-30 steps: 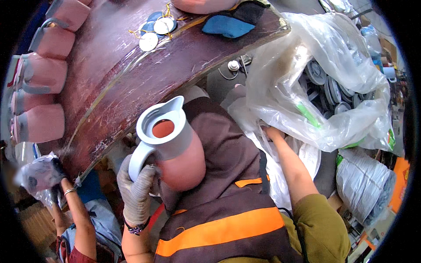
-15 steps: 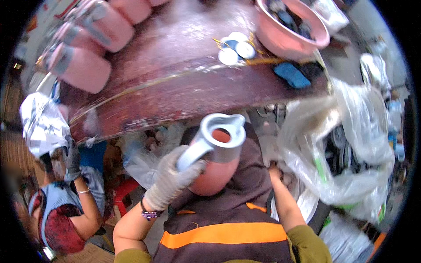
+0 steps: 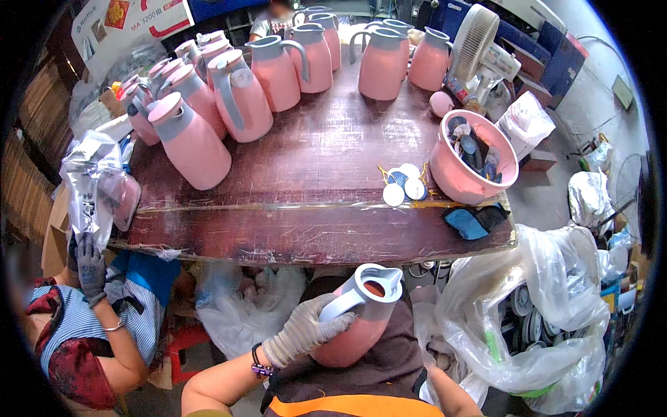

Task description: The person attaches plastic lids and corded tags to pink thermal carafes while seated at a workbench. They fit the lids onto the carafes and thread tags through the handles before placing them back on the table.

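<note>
My left hand (image 3: 306,332), in a pale knit glove, is closed round the grey handle of a pink jug (image 3: 358,337). The jug stands tilted a little over my lap, its grey spout pointing right. No lid covers its mouth, and the inside looks reddish. My right forearm (image 3: 450,395) reaches forward at the lower right, beside a large clear plastic bag (image 3: 479,313). The fingers of my right hand are too unclear there to make out. Dark and grey round parts (image 3: 531,313) lie inside that bag.
A dark red table (image 3: 299,226) carries several pink jugs (image 3: 191,149), a pink basin (image 3: 462,170) of dark parts, round white tags (image 3: 403,186) and a blue-black cloth piece (image 3: 465,222). A co-worker's gloved hand (image 3: 90,271) holds a silvery bag (image 3: 90,184) at left.
The view has tilted up, so more of the table and its jugs show. My left hand still grips the jug. The co-worker's silvery bag now stands more upright.
</note>
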A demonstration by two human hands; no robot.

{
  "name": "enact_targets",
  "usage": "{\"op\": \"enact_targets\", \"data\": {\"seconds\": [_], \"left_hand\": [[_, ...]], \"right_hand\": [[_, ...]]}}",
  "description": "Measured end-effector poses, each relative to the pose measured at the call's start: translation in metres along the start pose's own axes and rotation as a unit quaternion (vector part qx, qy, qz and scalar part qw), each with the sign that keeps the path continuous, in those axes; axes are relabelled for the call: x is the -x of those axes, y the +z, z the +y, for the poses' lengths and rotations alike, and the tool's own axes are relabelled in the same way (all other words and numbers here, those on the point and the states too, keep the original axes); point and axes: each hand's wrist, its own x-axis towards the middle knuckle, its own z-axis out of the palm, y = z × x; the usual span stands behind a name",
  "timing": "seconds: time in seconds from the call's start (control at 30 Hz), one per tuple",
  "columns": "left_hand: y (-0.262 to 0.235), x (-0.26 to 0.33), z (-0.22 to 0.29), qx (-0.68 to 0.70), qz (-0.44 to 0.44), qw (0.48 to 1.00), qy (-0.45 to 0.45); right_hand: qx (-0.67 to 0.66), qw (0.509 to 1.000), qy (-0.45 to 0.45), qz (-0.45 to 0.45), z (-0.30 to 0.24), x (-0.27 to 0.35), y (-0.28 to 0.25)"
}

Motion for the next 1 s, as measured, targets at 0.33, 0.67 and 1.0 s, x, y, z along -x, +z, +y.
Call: {"op": "enact_targets", "data": {"seconds": [0.33,0.67,1.0], "left_hand": [[0.009,0.018,0.003,-0.067,-0.069,0.994,0.051],[0.002,0.024,0.001,-0.094,-0.100,0.990,0.037],[-0.009,0.012,0.006,-0.070,-0.095,0.993,0.024]], "right_hand": [[-0.615,0.639,-0.292,0.358,-0.090,0.208,-0.244],[-0.196,0.838,-0.330,0.389,-0.174,0.161,-0.237],[-0.386,0.879,-0.184,0.213,-0.100,0.139,-0.228]]}}
